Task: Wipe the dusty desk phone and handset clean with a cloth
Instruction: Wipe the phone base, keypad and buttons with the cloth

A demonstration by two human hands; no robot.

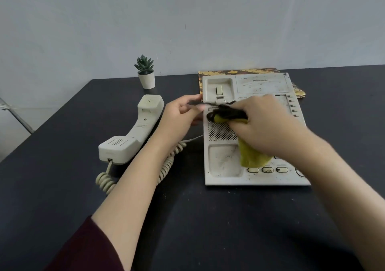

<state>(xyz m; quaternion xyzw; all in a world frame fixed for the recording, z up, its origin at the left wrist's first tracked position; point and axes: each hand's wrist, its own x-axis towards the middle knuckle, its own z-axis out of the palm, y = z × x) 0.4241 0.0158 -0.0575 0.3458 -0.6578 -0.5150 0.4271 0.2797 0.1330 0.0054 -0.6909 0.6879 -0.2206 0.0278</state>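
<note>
The dusty cream desk phone (226, 162) lies flat on the dark table, speckled with dirt. My right hand (264, 127) grips a yellow-green cloth (251, 156) with a dark soiled end, pressed on the phone just above its speaker grille. My left hand (183, 112) is at the phone's left edge and pinches a dark strand of the cloth's soiled end. The handset (133, 133) lies face up on the table to the left of the phone, joined to it by a coiled cord (166, 166).
A small potted succulent (145, 73) stands at the back of the dark table (208, 218). A yellow patterned book or folder (239, 71) lies under the phone's far end. The grey wall runs behind the table.
</note>
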